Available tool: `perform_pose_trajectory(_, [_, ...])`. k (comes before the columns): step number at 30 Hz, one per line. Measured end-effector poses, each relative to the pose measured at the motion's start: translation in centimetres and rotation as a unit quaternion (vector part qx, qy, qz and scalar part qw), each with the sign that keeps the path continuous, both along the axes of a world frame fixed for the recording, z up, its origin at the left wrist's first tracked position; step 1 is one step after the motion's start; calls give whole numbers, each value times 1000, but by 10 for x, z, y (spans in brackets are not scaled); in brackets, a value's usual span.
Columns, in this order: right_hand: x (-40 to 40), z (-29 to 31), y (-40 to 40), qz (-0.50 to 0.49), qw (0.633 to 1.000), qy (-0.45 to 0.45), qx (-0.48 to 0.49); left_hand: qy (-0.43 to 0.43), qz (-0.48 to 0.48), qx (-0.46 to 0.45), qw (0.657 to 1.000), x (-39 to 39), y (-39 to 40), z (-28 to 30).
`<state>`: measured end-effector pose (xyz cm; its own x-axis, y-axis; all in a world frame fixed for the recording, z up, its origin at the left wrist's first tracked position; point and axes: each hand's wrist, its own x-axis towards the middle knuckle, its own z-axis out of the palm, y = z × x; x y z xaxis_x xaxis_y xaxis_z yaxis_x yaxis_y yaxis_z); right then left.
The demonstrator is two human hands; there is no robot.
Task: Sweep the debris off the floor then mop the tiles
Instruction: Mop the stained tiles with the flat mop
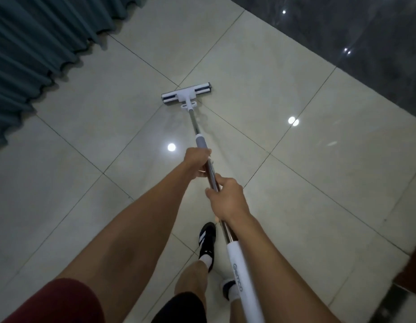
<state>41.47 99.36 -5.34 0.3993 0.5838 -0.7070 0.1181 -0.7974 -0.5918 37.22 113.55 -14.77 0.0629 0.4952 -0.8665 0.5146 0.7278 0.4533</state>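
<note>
Holding the mop (197,117) w/ both hands, pole running from my lower right up toward the middle of the floor (295,183). Left hand (199,163) is further down the pole, fingers wrapped round the bare metal just below the grey collar (200,142); that grip is clenched on the mop. Right hand (228,199) sits just behind it, closer to me, grip also clenched round the metal shaft, thumb lying along the top. White handle sleeve (237,264) w/ printed lettering runs back past my right forearm toward the bottom edge.

Mop head (186,93) is flat on the tiles, approx. centre of the floor, slightly toward the far side, lying right by a crossing of grout lines. White bracket in the middle, dark strip either side, pale roller along it.

Tiles are glossy cream, w/ round light reflections on them: one just left of my left hand, a pair off to the right. Teal curtain (32,54) hangs along the far left edge of the floor, hem touching or nearly touching the tiles, can't tell which. Dark polished slab (353,38) borders the far right corner. My black shoe (207,238) w/ white stripes & white sock stands between my arms, near the pole.
</note>
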Motion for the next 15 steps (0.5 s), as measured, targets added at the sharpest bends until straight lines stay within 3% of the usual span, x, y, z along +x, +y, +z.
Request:
perform_pose_trajectory(8, [-7, 15, -49, 3, 999, -3, -47, 8, -38, -24, 999, 3, -46, -2])
perform_pose_trajectory(15, [-22, 25, -141, -40, 997, -3, -68, 7, -116, -37, 993, 6, -134, 9])
